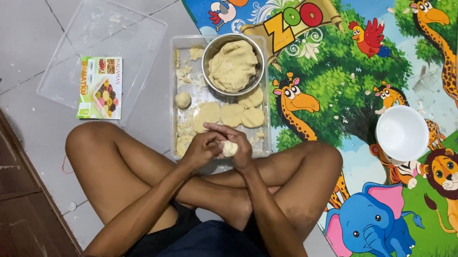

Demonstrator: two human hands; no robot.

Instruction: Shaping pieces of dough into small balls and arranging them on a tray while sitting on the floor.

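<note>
The person sits cross-legged on the floor. The left hand (pixel 202 150) and right hand (pixel 240 149) meet above the crossed shins, fingers curled closed around a small dough piece (pixel 229 148). The piece is a pale lump pinched between both hands; only its end shows, so its long axis cannot be determined.

Just beyond the hands lies a clear plastic tray (pixel 176 76) holding flattened dough discs (pixel 242 115) and one dough ball (pixel 183 100). A metal bowl (pixel 233 65) of dough stands at the tray's far end.

Left of the tray: a clear lid (pixel 102 33) bearing a printed leaflet (pixel 101 88). Right, on the animal-print mat (pixel 437 256): a white bowl (pixel 402 133).
</note>
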